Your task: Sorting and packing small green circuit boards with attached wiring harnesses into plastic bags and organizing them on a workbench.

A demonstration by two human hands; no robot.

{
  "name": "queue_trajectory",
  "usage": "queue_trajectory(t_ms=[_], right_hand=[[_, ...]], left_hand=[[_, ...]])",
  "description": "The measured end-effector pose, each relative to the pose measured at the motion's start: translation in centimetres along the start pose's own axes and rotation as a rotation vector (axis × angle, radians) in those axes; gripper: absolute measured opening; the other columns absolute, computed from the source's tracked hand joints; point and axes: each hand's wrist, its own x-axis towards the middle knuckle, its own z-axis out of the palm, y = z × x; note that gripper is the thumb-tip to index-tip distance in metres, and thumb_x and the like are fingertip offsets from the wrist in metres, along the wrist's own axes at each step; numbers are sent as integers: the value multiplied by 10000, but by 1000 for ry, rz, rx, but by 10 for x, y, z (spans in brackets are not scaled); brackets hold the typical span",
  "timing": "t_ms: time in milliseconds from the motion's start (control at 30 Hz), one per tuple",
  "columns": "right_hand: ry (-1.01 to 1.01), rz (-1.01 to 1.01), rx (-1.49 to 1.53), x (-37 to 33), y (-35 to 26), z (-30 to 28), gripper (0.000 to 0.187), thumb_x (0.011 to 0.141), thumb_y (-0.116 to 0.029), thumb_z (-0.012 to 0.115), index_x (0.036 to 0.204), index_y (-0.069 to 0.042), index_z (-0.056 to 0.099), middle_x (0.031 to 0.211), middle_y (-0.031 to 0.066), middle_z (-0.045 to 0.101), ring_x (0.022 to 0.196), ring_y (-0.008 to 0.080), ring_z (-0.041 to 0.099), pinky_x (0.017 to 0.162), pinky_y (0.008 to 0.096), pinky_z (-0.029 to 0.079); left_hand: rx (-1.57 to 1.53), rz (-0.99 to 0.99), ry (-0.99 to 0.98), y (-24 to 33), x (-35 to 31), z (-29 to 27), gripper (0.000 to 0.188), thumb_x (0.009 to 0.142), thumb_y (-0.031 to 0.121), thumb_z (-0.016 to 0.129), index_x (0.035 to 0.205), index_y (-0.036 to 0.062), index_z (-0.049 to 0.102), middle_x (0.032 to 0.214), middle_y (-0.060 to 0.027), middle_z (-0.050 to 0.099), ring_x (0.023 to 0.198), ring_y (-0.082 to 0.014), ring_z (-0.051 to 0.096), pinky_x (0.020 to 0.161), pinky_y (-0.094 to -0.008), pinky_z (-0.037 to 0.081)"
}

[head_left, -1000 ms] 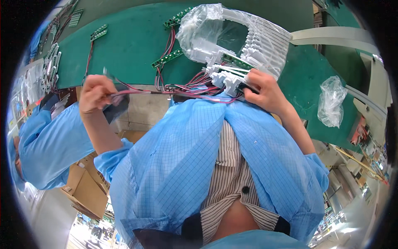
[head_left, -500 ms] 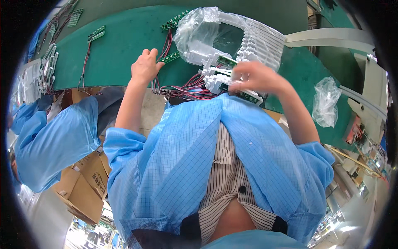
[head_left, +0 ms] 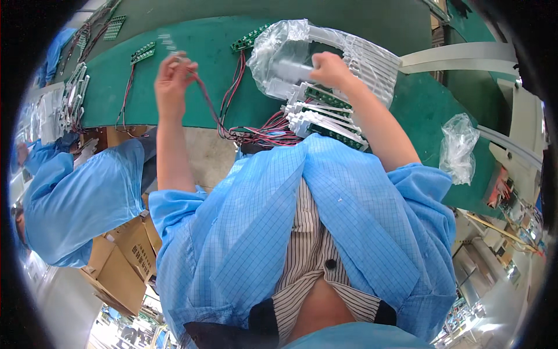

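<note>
Two hands are at work over a green counter (head_left: 232, 52) that spans the far part of the scene. A clear plastic bag (head_left: 279, 58) holding a row of white strip-shaped parts lies on the counter at far centre, with more of those white strips (head_left: 372, 61) fanned out to its right. A stack of green circuit boards in white holders (head_left: 317, 116) sits at the near edge of the counter, just beside the bag, with red and black wires (head_left: 261, 135) trailing from it to the left.

A co-worker in a blue coat (head_left: 75, 198) stands at the left, with brown cardboard boxes (head_left: 119, 256) near and below. A crumpled clear bag (head_left: 459, 148) lies on the counter at right, well apart from the stack.

The right hand (head_left: 330, 68) is at the clear plastic bag, fingers bent against a white part; the picture is blurred there, so whether it grasps it cannot be told. The left hand (head_left: 173, 84) is raised over the counter left of the bag, fingertips pinched on the end of a red and black wire lead (head_left: 206, 102) that runs down to the wire bundle.

Further green boards with wires (head_left: 142, 52) lie far left.
</note>
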Motion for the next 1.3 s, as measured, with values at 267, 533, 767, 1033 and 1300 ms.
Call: queue_trajectory(t_ms=[267, 533, 767, 1033, 1300], right_hand=[[-185, 99, 1037, -39, 1, -49, 317, 763, -118, 491, 1077, -73, 503, 760, 37, 539, 670, 83, 521, 507, 227, 391], [-287, 136, 1523, -80, -16, -53, 387, 791, -157, 434, 1149, -9, 453, 939, 97, 560, 724, 136, 585, 569, 248, 517], [-188, 281, 1529, -91, -12, -47, 293, 898, -238, 400, 1099, -37, 465, 860, 51, 571, 636, 104, 567, 436, 203, 425], [-188, 195, 1673, -93, -13, -42, 254, 883, -184, 398, 1075, -30, 463, 863, 105, 583, 584, 123, 559, 428, 218, 431], [-213, 172, 1680, -90, -15, -39, 255, 881, -179, 398, 1067, -18, 469, 809, 100, 584, 544, 115, 550, 415, 214, 432]], left_hand=[[330, 123, -265, 48, -6, 89, 234, 746, 63, 631, 978, 53, 606, 930, -57, 588, 744, -149, 603, 607, -258, 494], [706, 360, -513, 24, -18, 139, 239, 668, 73, 661, 903, 89, 618, 887, -65, 567, 688, -208, 581, 619, -290, 485], [823, 673, -557, 22, -24, 156, 250, 623, 92, 681, 867, 96, 630, 862, -45, 552, 797, -222, 532, 703, -320, 458], [796, 706, -590, 18, -32, 167, 263, 612, 71, 688, 869, 91, 633, 840, -44, 532, 808, -218, 507, 709, -318, 454], [817, 739, -627, 20, -29, 165, 287, 617, 60, 694, 895, 103, 636, 855, -39, 526, 795, -197, 511, 689, -300, 458]])
